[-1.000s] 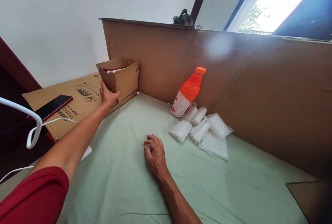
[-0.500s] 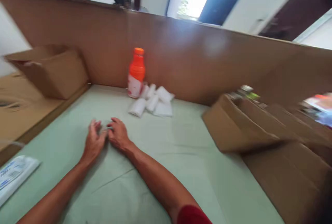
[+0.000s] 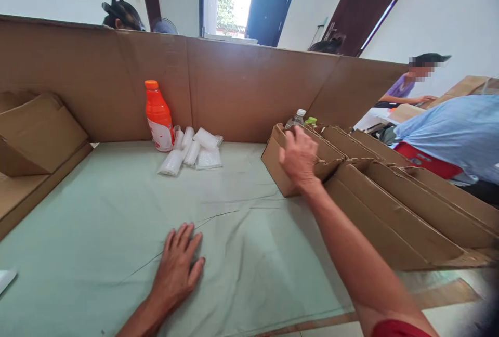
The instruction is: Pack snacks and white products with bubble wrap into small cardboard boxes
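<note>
My left hand point(image 3: 177, 261) lies flat on the green-covered table point(image 3: 234, 243), its fingers stretched out and nothing in them. Farther right, my right hand point(image 3: 299, 155) is over the near end of an open cardboard box point(image 3: 273, 168). Its fingers are loosely bent and apart, and I see nothing held. Just beyond those fingertips, a clear bottle with a white cap point(image 3: 300, 113) and a light green cap point(image 3: 311, 120) stick up from the box. How deep the fingertips reach into it cannot be made out.
An orange bottle point(image 3: 159, 116) stands by the cardboard partition point(image 3: 230, 92), with several bubble-wrap pieces point(image 3: 191, 152) beside it. More open cardboard boxes point(image 3: 390, 212) line the right side. Another box point(image 3: 39, 129) is at left. People sit beyond the partition and at right.
My hands, earlier close together around something small and unclear, are now apart. The right has moved to the box at right; the left lies flat. The view has swung right.
</note>
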Demonstrator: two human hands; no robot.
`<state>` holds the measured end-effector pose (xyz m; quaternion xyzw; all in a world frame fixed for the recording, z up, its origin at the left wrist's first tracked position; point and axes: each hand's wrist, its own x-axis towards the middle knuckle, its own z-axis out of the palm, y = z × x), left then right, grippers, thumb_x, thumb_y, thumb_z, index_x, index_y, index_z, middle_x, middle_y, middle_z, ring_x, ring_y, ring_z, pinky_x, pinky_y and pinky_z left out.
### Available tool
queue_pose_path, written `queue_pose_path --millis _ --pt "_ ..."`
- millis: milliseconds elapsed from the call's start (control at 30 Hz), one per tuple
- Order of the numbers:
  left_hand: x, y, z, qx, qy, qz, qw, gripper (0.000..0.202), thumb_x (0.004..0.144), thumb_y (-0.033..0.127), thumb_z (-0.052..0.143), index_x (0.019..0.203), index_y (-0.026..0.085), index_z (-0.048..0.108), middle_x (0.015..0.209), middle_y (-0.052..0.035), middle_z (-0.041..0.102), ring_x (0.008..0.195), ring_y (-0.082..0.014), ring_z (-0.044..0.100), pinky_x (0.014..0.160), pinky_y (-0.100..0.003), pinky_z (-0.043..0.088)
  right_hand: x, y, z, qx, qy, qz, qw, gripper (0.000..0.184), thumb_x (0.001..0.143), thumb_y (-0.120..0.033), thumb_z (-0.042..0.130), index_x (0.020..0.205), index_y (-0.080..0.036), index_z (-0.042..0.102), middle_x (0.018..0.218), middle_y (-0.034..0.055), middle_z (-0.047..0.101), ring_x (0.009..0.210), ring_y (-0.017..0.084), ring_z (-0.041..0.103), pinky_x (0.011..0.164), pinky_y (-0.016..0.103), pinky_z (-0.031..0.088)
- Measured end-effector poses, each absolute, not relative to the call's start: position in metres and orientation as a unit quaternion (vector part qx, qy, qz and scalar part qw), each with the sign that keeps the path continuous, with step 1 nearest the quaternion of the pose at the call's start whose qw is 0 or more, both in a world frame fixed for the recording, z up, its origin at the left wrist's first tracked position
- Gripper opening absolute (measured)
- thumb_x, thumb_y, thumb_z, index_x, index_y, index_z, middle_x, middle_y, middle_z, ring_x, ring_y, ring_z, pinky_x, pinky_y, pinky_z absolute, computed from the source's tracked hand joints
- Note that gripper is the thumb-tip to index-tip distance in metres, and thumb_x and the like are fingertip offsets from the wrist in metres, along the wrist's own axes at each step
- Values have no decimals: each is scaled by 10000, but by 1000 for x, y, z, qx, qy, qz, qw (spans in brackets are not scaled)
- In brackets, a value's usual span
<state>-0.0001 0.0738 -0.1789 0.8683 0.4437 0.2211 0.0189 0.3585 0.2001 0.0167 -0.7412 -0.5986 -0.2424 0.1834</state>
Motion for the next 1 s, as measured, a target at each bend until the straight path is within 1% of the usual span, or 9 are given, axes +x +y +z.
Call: queue_pose_path --millis 67,167,300,400,500,600,733,867,1000 --pt "23 60 -175 879 418 224 47 462 893 245 553 1351 225 610 1509 -129 533 1415 -325 462 1155 -610 357 383 192 27 -795 -554 -234 78 386 885 -227 533 1211 -35 609 1240 304 644 1127 398 589 897 482 355" --pt "44 51 -172 871 411 241 115 509 842 199 589 1350 225 610 1512 -125 529 1416 -330 465 1170 -614 351 387 185 31 -810 -559 -178 -11 271 902 -220 515 1043 -70 691 952 241 742 923 341 678 791 407 348" --pt "40 60 -171 804 458 304 228 515 853 213 560 1365 171 589 1470 -165 559 1371 -321 517 1127 -575 435 361 171 32 -762 -625 -172 -9 222 904 -224 545 1004 -132 721 892 180 770 847 283 704 759 359 332" --pt "23 69 -167 743 492 362 273 534 875 253 546 1402 168 539 1454 -172 560 1357 -310 530 1113 -554 455 342 139 32 -714 -682 -156 0 178 906 -263 577 877 -171 727 836 119 776 821 249 700 771 345 358" --pt "8 70 -156 693 522 413 278 642 864 339 597 1460 152 448 1463 -201 523 1349 -336 527 1111 -580 440 334 91 33 -584 -799 -92 107 194 926 -267 575 800 -200 707 772 42 762 757 200 679 869 360 399" --pt "-2 61 -143 670 530 431 289 796 837 406 668 1525 181 338 1519 -198 458 1374 -346 499 1126 -579 421 334 49 34 -464 -835 -8 296 165 947 -309 591 877 -226 715 875 31 765 835 196 684 932 380 437" --pt "-10 45 -138 699 508 410 291 896 821 399 697 1579 248 245 1578 -153 405 1428 -348 441 1151 -548 410 343 32 12 -514 -680 75 517 186 939 -391 619 928 -252 743 1035 56 758 1030 234 679 937 376 501" --pt "-11 35 -152 727 501 371 288 888 822 377 703 1583 244 264 1537 -160 466 1380 -363 502 1100 -517 480 338 46 -48 -599 -527 309 517 332 887 -541 632 1004 -267 778 1102 81 764 1092 299 673 969 442 525" --pt "-4 36 -156 707 511 388 297 817 796 320 703 1534 221 368 1457 -157 555 1343 -358 543 1091 -517 488 313 56 -100 -561 -460 397 562 502 836 -601 658 1255 -329 704 1389 51 643 1412 297 452 1178 456 355"
